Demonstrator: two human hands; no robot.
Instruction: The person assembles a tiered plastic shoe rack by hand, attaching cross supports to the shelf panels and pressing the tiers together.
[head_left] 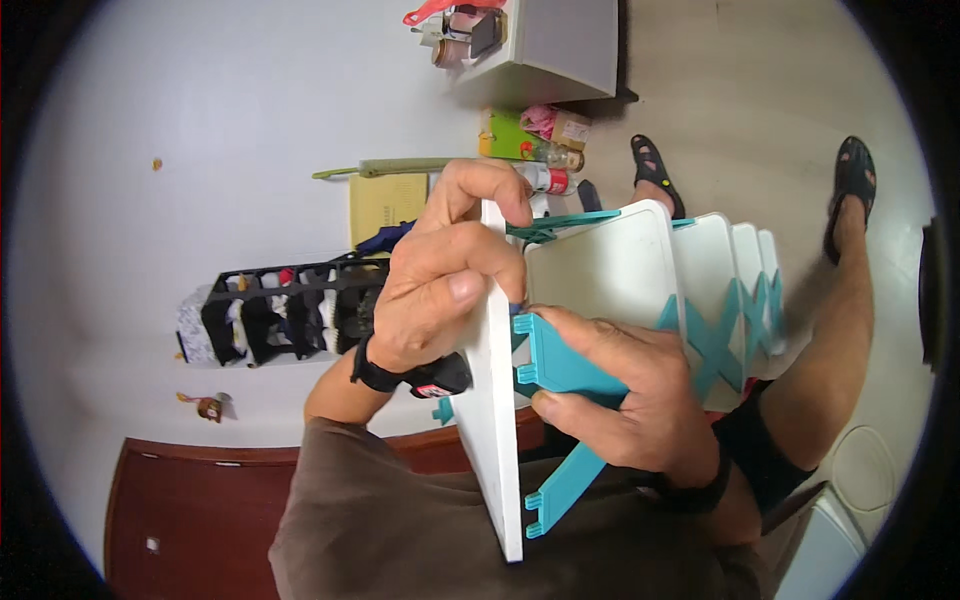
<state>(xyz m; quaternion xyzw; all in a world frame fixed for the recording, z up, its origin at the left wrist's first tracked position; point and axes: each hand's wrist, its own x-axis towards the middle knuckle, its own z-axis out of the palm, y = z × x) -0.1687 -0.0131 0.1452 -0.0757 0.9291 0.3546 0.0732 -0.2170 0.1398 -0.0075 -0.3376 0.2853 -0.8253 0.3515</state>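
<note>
A white shelf board (506,430) stands nearly edge-on in front of my chest. My left hand (440,270) grips its upper end, fingers bent over the edge. Close beside the board, my right hand (640,390) pinches a teal plastic support leg (570,360) between thumb and fingers. The leg's pronged end points at the board; whether the two touch, I cannot tell. Below, another teal leg (562,490) slants with its prongs near the board. Several white shelves (610,265) joined by crossed teal legs (715,345) extend to the right.
A black rack (290,310) filled with items stands by the wall at left. At the back are a white cabinet (560,50), a plastic bottle (550,180) and a green box (505,135). Sandalled feet (655,165) and a bare leg (830,330) are at right.
</note>
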